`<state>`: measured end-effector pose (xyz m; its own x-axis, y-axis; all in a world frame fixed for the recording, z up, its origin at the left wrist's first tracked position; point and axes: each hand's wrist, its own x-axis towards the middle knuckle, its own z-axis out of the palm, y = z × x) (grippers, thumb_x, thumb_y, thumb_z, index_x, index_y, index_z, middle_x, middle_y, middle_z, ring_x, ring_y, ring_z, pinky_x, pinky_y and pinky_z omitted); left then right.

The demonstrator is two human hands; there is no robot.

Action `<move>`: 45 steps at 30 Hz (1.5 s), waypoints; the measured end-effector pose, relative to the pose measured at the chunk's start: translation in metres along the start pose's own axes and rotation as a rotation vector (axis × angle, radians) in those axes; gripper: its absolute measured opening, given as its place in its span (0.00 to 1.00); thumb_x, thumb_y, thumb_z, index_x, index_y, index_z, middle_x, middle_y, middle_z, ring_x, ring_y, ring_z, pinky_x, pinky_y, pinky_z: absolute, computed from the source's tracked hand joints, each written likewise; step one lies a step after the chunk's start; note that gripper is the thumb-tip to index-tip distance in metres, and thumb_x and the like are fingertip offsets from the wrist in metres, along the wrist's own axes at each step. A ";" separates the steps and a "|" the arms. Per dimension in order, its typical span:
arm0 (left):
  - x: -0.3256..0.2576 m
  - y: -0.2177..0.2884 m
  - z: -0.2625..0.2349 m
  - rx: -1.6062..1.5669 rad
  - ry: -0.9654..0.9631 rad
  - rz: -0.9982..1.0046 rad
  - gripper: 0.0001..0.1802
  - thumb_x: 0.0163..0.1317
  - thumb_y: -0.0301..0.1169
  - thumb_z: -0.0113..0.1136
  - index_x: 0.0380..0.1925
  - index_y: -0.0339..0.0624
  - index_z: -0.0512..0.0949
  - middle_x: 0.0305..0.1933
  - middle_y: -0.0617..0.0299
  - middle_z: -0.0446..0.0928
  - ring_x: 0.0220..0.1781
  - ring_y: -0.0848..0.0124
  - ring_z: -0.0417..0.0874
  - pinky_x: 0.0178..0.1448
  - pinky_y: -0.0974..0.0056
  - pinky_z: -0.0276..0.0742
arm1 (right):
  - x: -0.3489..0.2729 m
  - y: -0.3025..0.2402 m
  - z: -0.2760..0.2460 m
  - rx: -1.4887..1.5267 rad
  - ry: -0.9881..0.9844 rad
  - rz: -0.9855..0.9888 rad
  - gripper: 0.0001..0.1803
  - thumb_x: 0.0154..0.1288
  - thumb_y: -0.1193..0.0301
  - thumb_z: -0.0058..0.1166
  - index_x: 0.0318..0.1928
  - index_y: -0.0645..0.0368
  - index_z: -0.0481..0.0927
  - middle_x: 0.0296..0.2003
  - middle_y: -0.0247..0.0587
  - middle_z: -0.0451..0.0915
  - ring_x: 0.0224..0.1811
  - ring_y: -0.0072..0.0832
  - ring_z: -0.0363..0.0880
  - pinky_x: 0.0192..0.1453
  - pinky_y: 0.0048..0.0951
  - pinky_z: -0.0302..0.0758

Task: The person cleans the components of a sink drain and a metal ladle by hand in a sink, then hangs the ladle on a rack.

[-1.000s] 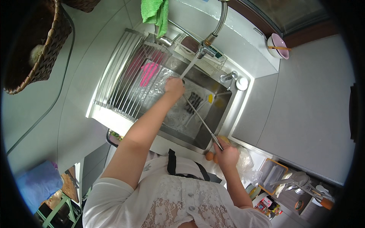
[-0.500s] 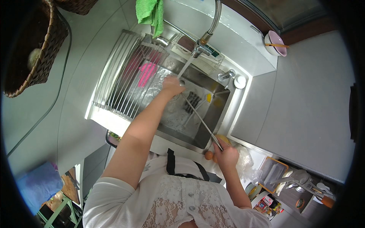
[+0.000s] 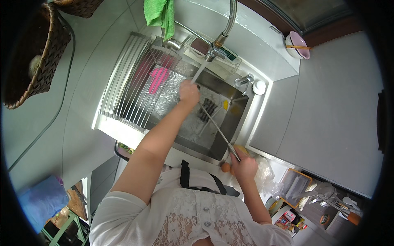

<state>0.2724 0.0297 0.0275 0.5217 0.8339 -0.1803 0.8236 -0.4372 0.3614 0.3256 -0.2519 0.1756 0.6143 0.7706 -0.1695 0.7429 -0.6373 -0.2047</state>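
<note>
Under the running tap (image 3: 215, 53), my left hand (image 3: 189, 94) is closed at the far end of a long-handled metal utensil (image 3: 217, 128), over the steel sink (image 3: 236, 131). My fingers and the stream hide the utensil's head, so its exact kind does not show. At the sink's front right corner, my right hand (image 3: 245, 166) is wrapped round the near end of the handle, which slants between both hands. Water splashes into the basin left of my left hand. Beneath the handle lie a dark grated drain piece (image 3: 206, 110) and a small yellow object (image 3: 225, 105).
A roll-up rack (image 3: 127, 82) spans the sink's left side, with a pink item (image 3: 158, 78) beneath its bars. Brown eggs (image 3: 225, 167) and a clear plastic bag (image 3: 264, 172) sit by my right hand. A green towel (image 3: 160, 16) hangs behind; a bowl with chopsticks (image 3: 296, 44) stands back right.
My left hand has shifted slightly to the right at the utensil's far end, and more splashing shows to its left. My right hand keeps its grip in nearly the same place.
</note>
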 end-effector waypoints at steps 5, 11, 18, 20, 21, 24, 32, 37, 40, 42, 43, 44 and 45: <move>0.005 -0.013 0.010 -0.033 -0.043 0.023 0.25 0.42 0.39 0.68 0.36 0.31 0.76 0.44 0.46 0.72 0.49 0.56 0.73 0.52 0.57 0.72 | -0.003 0.002 0.001 0.006 0.001 -0.009 0.15 0.51 0.61 0.58 0.40 0.49 0.81 0.30 0.39 0.81 0.29 0.35 0.80 0.32 0.34 0.75; 0.005 -0.007 0.015 -0.039 -0.047 0.052 0.24 0.42 0.37 0.69 0.35 0.30 0.76 0.44 0.45 0.72 0.48 0.55 0.74 0.52 0.59 0.73 | -0.003 -0.002 0.000 0.033 -0.034 0.034 0.14 0.52 0.61 0.58 0.40 0.49 0.81 0.30 0.40 0.81 0.29 0.36 0.79 0.32 0.34 0.75; 0.004 -0.006 0.004 -0.009 -0.033 0.009 0.23 0.44 0.39 0.68 0.34 0.32 0.75 0.43 0.46 0.73 0.48 0.55 0.74 0.51 0.60 0.74 | -0.004 -0.002 0.000 0.026 -0.047 0.052 0.14 0.52 0.61 0.57 0.40 0.48 0.81 0.30 0.40 0.81 0.29 0.36 0.79 0.32 0.34 0.75; 0.003 -0.007 0.004 -0.035 -0.035 0.019 0.23 0.44 0.40 0.67 0.34 0.32 0.76 0.43 0.46 0.73 0.48 0.55 0.74 0.51 0.59 0.74 | -0.004 0.000 0.000 0.035 -0.031 0.048 0.14 0.52 0.61 0.57 0.40 0.48 0.81 0.31 0.40 0.81 0.29 0.36 0.79 0.32 0.34 0.75; 0.002 -0.007 0.004 -0.061 -0.038 0.029 0.22 0.45 0.40 0.67 0.33 0.33 0.76 0.43 0.46 0.73 0.48 0.55 0.74 0.52 0.59 0.73 | -0.004 -0.001 0.000 0.035 -0.031 0.048 0.14 0.52 0.61 0.57 0.40 0.48 0.81 0.31 0.40 0.81 0.29 0.36 0.79 0.32 0.34 0.75; 0.003 -0.008 0.010 -0.065 -0.048 0.067 0.23 0.44 0.40 0.68 0.34 0.33 0.77 0.42 0.47 0.74 0.47 0.56 0.74 0.51 0.59 0.73 | -0.004 -0.003 -0.001 0.024 -0.049 0.071 0.14 0.52 0.61 0.57 0.40 0.48 0.81 0.31 0.40 0.81 0.29 0.36 0.80 0.32 0.34 0.75; 0.002 -0.014 0.011 -0.020 0.070 0.092 0.20 0.44 0.41 0.67 0.30 0.34 0.77 0.36 0.47 0.75 0.44 0.55 0.76 0.49 0.58 0.73 | -0.003 -0.001 0.001 0.042 -0.053 0.074 0.14 0.51 0.60 0.58 0.40 0.47 0.81 0.30 0.40 0.81 0.29 0.36 0.80 0.32 0.35 0.75; 0.001 -0.013 0.014 -0.096 0.007 0.025 0.17 0.46 0.40 0.65 0.27 0.37 0.78 0.35 0.51 0.75 0.44 0.58 0.75 0.48 0.61 0.74 | 0.000 -0.007 0.000 0.029 -0.036 0.065 0.14 0.52 0.60 0.57 0.39 0.47 0.81 0.29 0.40 0.81 0.28 0.36 0.79 0.32 0.34 0.75; 0.003 -0.011 0.015 -0.080 0.101 0.081 0.22 0.47 0.42 0.63 0.32 0.33 0.76 0.33 0.48 0.76 0.42 0.55 0.77 0.48 0.57 0.73 | 0.003 -0.008 -0.001 0.034 -0.033 0.065 0.14 0.52 0.60 0.57 0.39 0.48 0.82 0.28 0.41 0.81 0.28 0.37 0.79 0.32 0.35 0.75; 0.000 -0.016 0.011 -0.093 0.328 0.105 0.24 0.49 0.45 0.62 0.34 0.33 0.75 0.33 0.47 0.76 0.44 0.54 0.77 0.47 0.56 0.73 | 0.003 -0.009 -0.001 0.048 -0.027 0.051 0.14 0.52 0.60 0.57 0.39 0.49 0.82 0.28 0.41 0.81 0.28 0.37 0.79 0.32 0.35 0.75; 0.002 -0.024 0.016 -0.090 0.332 0.098 0.24 0.49 0.45 0.62 0.34 0.33 0.75 0.33 0.47 0.76 0.44 0.54 0.77 0.47 0.56 0.73 | 0.004 -0.009 -0.001 0.076 -0.032 0.059 0.14 0.52 0.60 0.57 0.39 0.49 0.82 0.28 0.41 0.81 0.28 0.37 0.79 0.32 0.35 0.75; 0.007 -0.033 0.024 -0.164 0.263 0.087 0.26 0.49 0.46 0.62 0.35 0.31 0.75 0.34 0.46 0.76 0.43 0.52 0.77 0.48 0.55 0.73 | 0.004 -0.010 -0.001 0.104 -0.037 0.066 0.14 0.52 0.60 0.58 0.39 0.50 0.82 0.28 0.41 0.81 0.28 0.37 0.79 0.32 0.34 0.75; 0.010 -0.040 0.029 -0.241 0.193 0.079 0.28 0.50 0.48 0.61 0.36 0.30 0.75 0.34 0.44 0.76 0.43 0.50 0.77 0.49 0.54 0.73 | 0.004 -0.010 -0.001 0.104 -0.038 0.060 0.14 0.52 0.60 0.58 0.39 0.50 0.82 0.28 0.41 0.81 0.28 0.37 0.79 0.32 0.34 0.75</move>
<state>0.2510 0.0461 -0.0156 0.5110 0.8592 0.0256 0.6937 -0.4299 0.5779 0.3208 -0.2430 0.1783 0.6449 0.7319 -0.2202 0.6723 -0.6802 -0.2920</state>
